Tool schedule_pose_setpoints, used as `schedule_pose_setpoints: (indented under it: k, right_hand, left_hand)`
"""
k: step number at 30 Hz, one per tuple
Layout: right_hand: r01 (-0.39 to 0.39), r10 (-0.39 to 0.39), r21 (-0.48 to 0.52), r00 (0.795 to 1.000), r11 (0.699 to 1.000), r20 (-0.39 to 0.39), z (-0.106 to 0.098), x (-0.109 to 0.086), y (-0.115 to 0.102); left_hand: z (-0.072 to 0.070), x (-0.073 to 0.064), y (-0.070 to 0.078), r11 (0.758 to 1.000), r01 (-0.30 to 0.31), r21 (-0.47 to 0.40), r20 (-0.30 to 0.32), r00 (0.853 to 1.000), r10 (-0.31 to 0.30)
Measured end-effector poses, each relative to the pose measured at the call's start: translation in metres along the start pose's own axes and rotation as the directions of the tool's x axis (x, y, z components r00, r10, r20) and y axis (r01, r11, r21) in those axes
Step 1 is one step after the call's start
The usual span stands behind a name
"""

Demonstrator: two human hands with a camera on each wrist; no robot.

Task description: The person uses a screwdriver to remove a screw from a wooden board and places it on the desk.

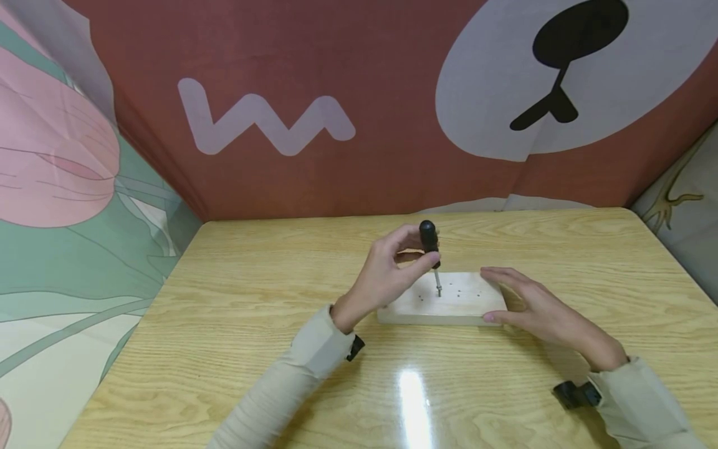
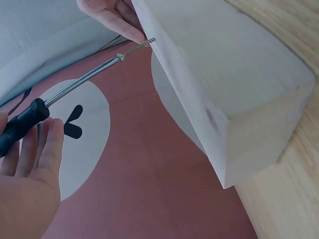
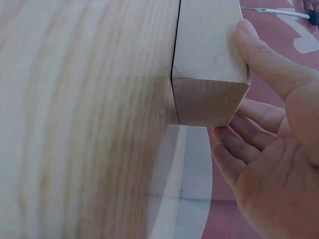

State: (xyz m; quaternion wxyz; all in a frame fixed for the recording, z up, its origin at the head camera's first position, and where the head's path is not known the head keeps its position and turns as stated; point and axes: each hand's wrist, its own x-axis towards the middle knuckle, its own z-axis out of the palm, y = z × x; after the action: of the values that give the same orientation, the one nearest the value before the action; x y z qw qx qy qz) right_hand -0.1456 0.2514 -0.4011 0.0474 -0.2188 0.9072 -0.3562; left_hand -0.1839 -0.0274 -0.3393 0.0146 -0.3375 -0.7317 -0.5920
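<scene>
My left hand [image 1: 382, 269] grips the black handle of a screwdriver [image 1: 429, 237], its shaft pointing down. In the left wrist view, the driver's tip meets the head of a long screw [image 2: 135, 49], whose point is at the face of a pale wooden block [image 2: 214, 59]. Several small holes dot the block's top in the head view. At the block's right end, my right hand [image 1: 541, 308] holds it, thumb at the near edge and fingers at the far edge. The right wrist view shows that thumb [image 3: 269, 62] along the block's edge.
The block lies on a light wood-grain table [image 1: 252, 299]. Behind the table hangs a reddish-brown printed cloth [image 1: 336, 181], and a floral cloth [image 1: 67, 262] hangs at the left. Black wrist devices sit at both cuffs.
</scene>
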Motion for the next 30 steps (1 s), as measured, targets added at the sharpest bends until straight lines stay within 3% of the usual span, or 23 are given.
schedule_pose_setpoints:
  k: [8, 21, 30]
  right_hand:
    - [0.004, -0.004, -0.005, 1.0, 1.0, -0.003, 0.0005, 0.0001, 0.0]
    - [-0.001, 0.001, -0.001, 1.0, 1.0, 0.0, 0.0001, -0.0004, -0.0001]
    - [-0.001, 0.001, 0.002, 1.0, 1.0, -0.006, -0.0009, -0.0004, -0.0016]
  left_hand:
    - [-0.0021, -0.0007, 0.0009, 0.999, -0.01, -0.037, 0.063, 0.998, 0.012]
    - [0.0005, -0.0004, 0.0011, 1.0, 0.007, -0.002, -0.013, 1.0, -0.007]
    - [-0.003, -0.0009, 0.0035, 0.999, 0.017, -0.027, 0.079, 0.997, -0.015]
